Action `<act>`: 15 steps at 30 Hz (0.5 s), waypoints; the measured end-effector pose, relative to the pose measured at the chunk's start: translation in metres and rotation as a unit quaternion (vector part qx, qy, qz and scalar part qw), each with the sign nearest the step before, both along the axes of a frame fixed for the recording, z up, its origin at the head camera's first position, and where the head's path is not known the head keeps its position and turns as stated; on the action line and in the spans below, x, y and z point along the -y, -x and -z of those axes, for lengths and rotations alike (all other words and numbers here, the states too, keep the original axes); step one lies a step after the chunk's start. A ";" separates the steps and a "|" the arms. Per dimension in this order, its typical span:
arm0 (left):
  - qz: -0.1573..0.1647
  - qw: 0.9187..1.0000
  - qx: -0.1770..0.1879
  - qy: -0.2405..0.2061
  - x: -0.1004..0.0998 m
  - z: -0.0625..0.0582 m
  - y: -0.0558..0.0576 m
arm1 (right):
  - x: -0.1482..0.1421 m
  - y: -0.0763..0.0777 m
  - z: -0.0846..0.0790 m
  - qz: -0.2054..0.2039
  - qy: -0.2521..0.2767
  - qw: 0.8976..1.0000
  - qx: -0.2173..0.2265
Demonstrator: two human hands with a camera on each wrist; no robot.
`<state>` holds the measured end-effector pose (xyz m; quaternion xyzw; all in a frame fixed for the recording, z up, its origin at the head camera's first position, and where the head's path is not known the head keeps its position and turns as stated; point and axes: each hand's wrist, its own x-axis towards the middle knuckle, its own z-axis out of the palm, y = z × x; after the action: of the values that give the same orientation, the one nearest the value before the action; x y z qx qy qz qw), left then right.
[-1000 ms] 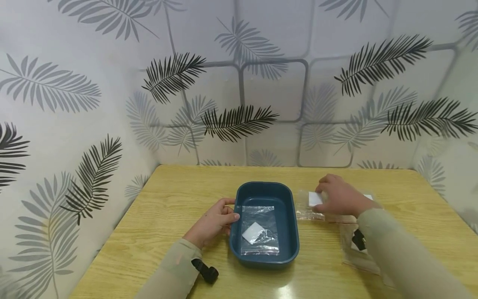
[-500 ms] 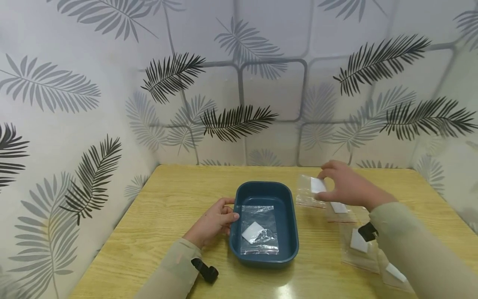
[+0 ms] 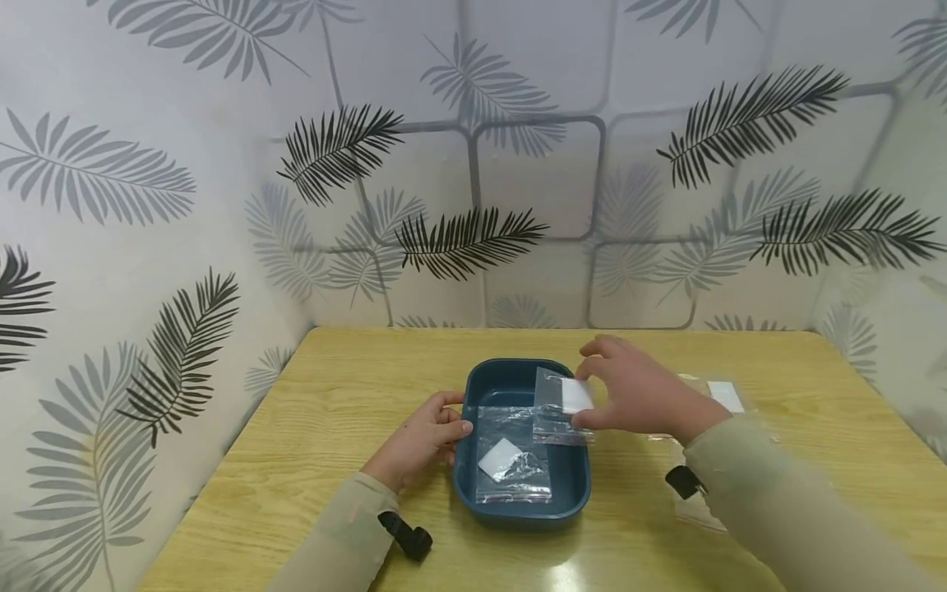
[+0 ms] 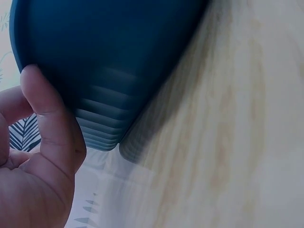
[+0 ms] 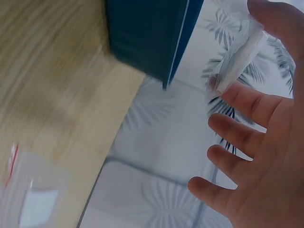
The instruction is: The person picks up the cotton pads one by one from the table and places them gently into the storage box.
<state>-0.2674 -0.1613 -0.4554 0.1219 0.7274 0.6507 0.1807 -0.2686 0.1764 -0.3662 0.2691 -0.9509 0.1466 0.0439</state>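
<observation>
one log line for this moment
right hand: pinches clear bag over blue tray | left hand: holds tray rim | tray: one bag inside

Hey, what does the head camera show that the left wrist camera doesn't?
Only the head view shows the right hand pinching a clear bag over the blue tray, another bag lying inside the tray, and more bags on the table. Only the left wrist view shows the tray's ribbed outer corner close up. Both show the left hand holding the tray's side, and the wooden table.
</observation>
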 end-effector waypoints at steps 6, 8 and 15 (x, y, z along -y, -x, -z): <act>-0.006 1.000 -0.004 0.006 0.000 0.001 0.000 | 0.025 -0.003 0.012 -0.026 -0.034 0.999 -0.027; -0.005 1.000 -0.004 0.005 0.001 0.001 0.000 | 0.032 -0.003 0.015 -0.028 -0.045 0.998 -0.028; -0.002 1.000 0.000 0.000 0.000 0.003 0.001 | 0.045 -0.006 0.019 -0.026 -0.070 0.997 -0.025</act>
<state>-0.2681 -0.1617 -0.4580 0.1204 0.7274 0.6513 0.1792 -0.2623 0.1312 -0.3848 0.2999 -0.9500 0.0739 0.0450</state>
